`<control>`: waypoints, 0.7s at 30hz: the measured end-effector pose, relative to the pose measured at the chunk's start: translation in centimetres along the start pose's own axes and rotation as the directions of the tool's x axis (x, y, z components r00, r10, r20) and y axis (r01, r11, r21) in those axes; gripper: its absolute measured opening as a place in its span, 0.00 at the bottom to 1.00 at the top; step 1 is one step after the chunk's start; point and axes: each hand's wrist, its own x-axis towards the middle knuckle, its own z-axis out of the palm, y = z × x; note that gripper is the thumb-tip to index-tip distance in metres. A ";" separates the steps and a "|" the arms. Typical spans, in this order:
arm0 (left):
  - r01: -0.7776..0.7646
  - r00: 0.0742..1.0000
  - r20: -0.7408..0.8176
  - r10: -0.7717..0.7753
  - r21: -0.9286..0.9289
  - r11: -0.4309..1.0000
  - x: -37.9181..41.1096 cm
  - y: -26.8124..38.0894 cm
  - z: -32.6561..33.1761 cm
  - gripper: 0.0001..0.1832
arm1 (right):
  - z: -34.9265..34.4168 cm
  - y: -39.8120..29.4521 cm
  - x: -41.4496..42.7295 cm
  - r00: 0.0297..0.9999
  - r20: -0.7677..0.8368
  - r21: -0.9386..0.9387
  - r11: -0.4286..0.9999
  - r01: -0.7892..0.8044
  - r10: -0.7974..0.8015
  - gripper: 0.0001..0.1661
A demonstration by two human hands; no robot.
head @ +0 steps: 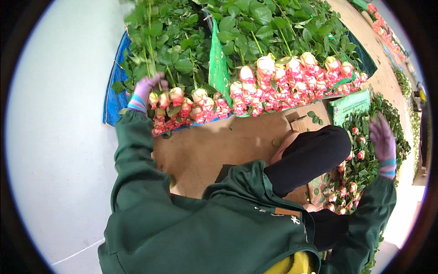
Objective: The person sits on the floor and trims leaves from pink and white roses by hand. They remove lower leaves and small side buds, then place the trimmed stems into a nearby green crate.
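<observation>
My left hand [149, 87], in a purple glove with a striped cuff, is at the stems of a rose at the left end of a pile of pink-edged cream roses [177, 96]; the stems and leaves above it are blurred. Whether its fingers close on a stem is hard to tell. My right hand [382, 137], gloved alike, is raised with its fingers extended over leafy rose stems [368, 164] at the right, holding nothing visible. A larger rose pile [294, 70] lies between the two hands, farther forward.
A blue sheet [118, 75] lies under the left pile, and a green sheet [219, 68] divides the two piles. A green printed sack [352, 104] lies by the right-hand roses. My bent knee [333, 140] sits between the piles. A pale wall [61, 120] stands at the left.
</observation>
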 end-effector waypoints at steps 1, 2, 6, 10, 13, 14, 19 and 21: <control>0.011 0.999 0.048 -0.019 0.171 0.985 1.9 -4.5 -1.5 0.20 | -2.6 2.0 -2.2 0.985 -0.148 0.018 0.996 -0.082 0.084 0.42; 0.122 0.992 0.030 -0.121 -0.033 0.992 1.9 -6.2 0.2 0.19 | -4.5 3.5 -4.7 0.914 -0.337 0.094 0.974 -0.206 0.226 0.36; 0.346 0.935 0.177 -0.307 -0.265 0.900 0.9 -5.0 1.5 0.18 | -11.3 9.5 -14.2 0.802 -0.461 0.385 0.900 -0.204 0.379 0.22; 0.303 0.931 0.256 -0.262 -0.137 0.943 0.9 -4.4 0.0 0.22 | -13.4 12.1 -18.6 0.617 -0.614 0.517 0.842 -0.156 0.492 0.22; 0.374 0.913 0.286 -0.290 -0.310 0.874 -1.1 -1.6 0.9 0.23 | -14.7 13.1 -20.0 0.736 -0.587 0.372 0.920 -0.125 0.337 0.23; 0.389 0.904 0.321 -0.284 -0.339 0.856 -1.6 -0.8 1.4 0.25 | -14.7 13.1 -19.9 0.740 -0.575 0.360 0.920 -0.154 0.349 0.23; 0.262 0.963 0.029 -0.269 -0.351 0.899 -0.9 -1.4 0.0 0.15 | -14.5 13.4 -19.4 0.737 -0.552 0.331 0.914 -0.236 0.390 0.24; 0.093 0.986 -0.120 -0.119 -0.202 0.975 0.3 -3.2 -1.3 0.08 | -15.1 13.5 -19.4 0.751 -0.529 0.310 0.914 -0.262 0.395 0.24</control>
